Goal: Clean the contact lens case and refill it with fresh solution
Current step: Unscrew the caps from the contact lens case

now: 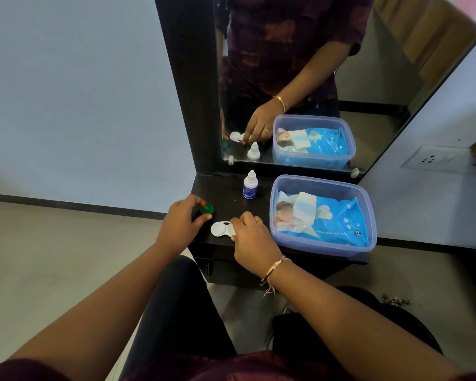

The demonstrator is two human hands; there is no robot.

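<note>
Lens case (222,229) is sitting near the front edge of the dark surface (231,193), white, one well exposed on its left end. Long axis is running left-right. Right end is going under the right hand (254,237), so that half is hidden.

Right hand's fingers (238,219) are curling down and pinching the case's right end, holding it flat on the surface. Can't tell whether a second cap is on under the hand.

Left hand (182,220) is just left of the case, not touching it. Its fingers are closing around a green cap (206,209), thumb and fingertips on the rim; cap is looking low to or on the surface, can't tell which.

Solution bottle (250,187) is standing upright farther back, capped, nearer the right hand. Clear tub (368,215) with a blue wipes pack (333,224) is sitting to the right, close beside the right hand.

Judgement: the exposed well is lying directly left of the right hand's grip, so the left hand has the clear approach once the cap is down.
</note>
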